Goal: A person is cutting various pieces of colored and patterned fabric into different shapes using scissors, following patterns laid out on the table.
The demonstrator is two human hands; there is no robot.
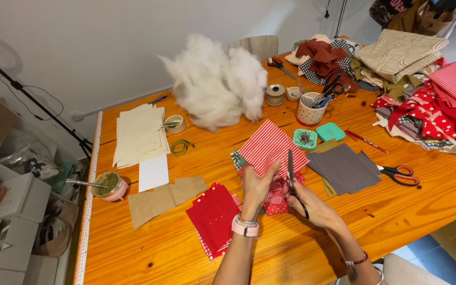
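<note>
My left hand (257,186) pinches the near edge of a red-and-white striped fabric piece (272,146) and holds it up over the orange wooden table (302,248). Just to its right, my right hand (312,203) grips black-handled scissors (291,171), blades pointing up beside the striped piece. Under both hands lies a small heap of red patterned scraps (276,199). A stack of red fabric squares (215,216) lies left of my left wrist.
A big puff of white stuffing (215,84) sits at the back. Grey fabric squares (344,169) and red-handled scissors (401,174) lie to the right, teal pin box (305,139) nearby. Cream paper patterns (139,134), brown pieces (164,198), a cup of tools (311,111), fabric piles (434,100).
</note>
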